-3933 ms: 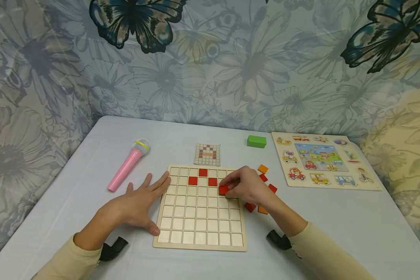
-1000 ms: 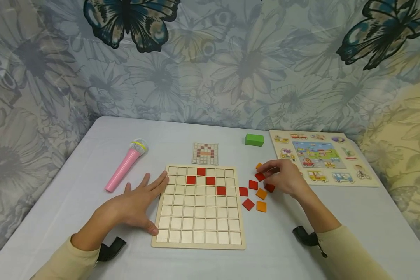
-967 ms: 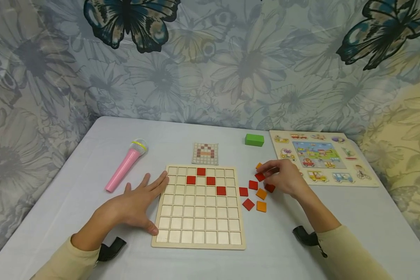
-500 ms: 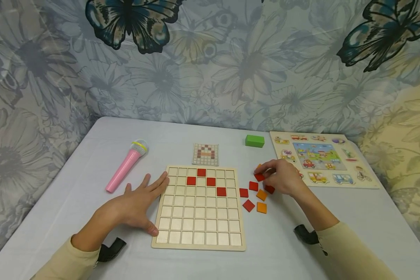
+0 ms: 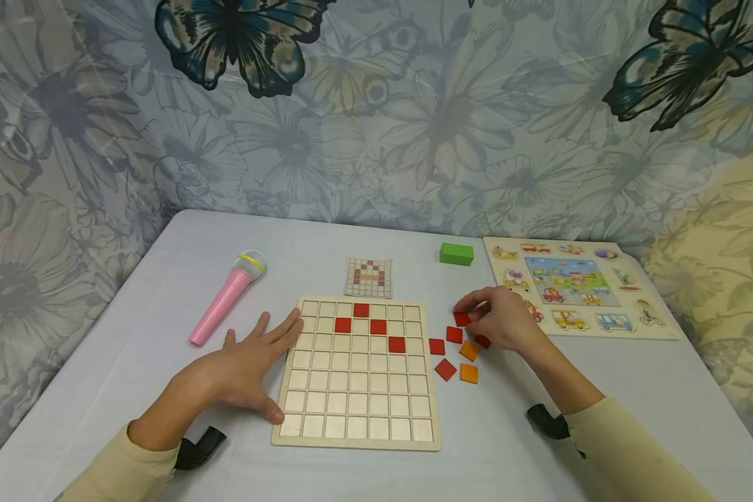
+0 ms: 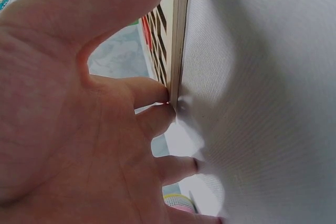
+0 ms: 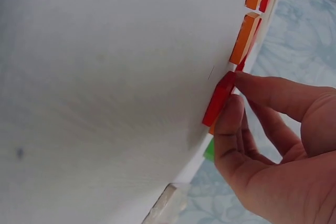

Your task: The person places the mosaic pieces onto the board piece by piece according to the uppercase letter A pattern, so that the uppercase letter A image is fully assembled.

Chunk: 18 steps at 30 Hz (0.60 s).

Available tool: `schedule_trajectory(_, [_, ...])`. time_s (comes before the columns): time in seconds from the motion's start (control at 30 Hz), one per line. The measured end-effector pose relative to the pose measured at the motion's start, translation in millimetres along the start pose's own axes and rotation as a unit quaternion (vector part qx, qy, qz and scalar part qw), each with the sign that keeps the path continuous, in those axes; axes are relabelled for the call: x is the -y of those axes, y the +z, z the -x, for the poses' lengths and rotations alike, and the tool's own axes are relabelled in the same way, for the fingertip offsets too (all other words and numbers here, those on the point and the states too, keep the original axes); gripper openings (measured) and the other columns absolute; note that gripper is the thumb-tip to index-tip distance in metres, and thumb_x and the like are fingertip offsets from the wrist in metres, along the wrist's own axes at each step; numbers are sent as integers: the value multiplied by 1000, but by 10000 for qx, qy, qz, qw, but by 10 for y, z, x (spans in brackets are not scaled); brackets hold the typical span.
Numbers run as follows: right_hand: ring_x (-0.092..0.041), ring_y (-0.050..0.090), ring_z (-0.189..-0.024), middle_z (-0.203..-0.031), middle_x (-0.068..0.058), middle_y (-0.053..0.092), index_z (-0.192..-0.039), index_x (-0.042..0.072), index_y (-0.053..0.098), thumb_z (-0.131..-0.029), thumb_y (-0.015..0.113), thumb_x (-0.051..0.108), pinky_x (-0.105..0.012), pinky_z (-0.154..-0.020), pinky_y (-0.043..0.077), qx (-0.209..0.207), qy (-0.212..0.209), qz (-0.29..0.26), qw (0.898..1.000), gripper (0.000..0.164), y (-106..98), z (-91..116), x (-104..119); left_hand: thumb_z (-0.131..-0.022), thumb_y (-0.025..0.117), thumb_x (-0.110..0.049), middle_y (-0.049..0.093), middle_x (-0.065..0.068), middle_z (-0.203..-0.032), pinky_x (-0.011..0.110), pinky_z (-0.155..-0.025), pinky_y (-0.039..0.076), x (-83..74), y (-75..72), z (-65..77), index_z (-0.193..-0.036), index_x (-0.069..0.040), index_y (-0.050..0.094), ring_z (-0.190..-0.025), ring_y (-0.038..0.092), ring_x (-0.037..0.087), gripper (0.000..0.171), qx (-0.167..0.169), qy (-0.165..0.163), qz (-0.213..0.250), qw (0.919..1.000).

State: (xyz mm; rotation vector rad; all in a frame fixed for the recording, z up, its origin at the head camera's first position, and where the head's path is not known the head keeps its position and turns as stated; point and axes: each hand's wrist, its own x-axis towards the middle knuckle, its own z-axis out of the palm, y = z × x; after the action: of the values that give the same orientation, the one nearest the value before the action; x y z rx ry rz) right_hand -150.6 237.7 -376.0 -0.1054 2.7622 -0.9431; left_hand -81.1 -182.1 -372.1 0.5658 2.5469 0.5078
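Observation:
In the head view, a pale wooden grid board (image 5: 356, 445) lies mid-table with several red square tiles (image 5: 360, 310) in its upper cells. My left hand (image 5: 241, 369) has its fingers spread on the table, index fingertip and thumb touching the board's left edge. To the right of the board, my right hand (image 5: 505, 319) pinches a red tile (image 5: 461, 318) between thumb and fingers, low over the loose tiles. Another red tile (image 5: 482, 341) lies partly under that hand; from the right wrist view, a red tile (image 7: 217, 103) shows close by the fingertips.
Loose red tiles (image 5: 445, 369) and orange tiles (image 5: 468, 374) lie right of the board. Behind it are a small pattern card (image 5: 368, 277) and a green block (image 5: 457, 254). A pink toy microphone (image 5: 226, 300) lies left, a picture puzzle board (image 5: 577, 289) right.
Since the oldest frame, a red tile has been left in the board's third row, and my right hand has moved right to the loose tiles. Lately it shifts slightly left with the pinched tile.

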Motion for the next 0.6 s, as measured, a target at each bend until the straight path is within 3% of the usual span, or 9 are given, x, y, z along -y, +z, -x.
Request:
schedule_trajectory(0.23, [-25, 58, -84, -88, -9, 65, -107, 7, 79, -84, 77, -2, -31, -62, 53, 59, 40, 34, 10000, 24, 7, -6, 24, -57, 100, -47, 1, 0, -178, 89, -107, 8, -2, 0, 4, -169, -14, 15, -158, 5, 53, 143, 3, 7, -58, 10000])
schedule_trajectory(0.6, [-24, 62, -87, -100, -12, 73, -109, 6, 80, -85, 78, 1, -31, -64, 55, 87, -74, 154, 9998, 25, -5, -5, 12, -57, 100, -45, 0, 1, -178, 89, -108, 8, 7, 4, 5, -169, -15, 14, -159, 3, 53, 144, 12, 11, -7, 10000])
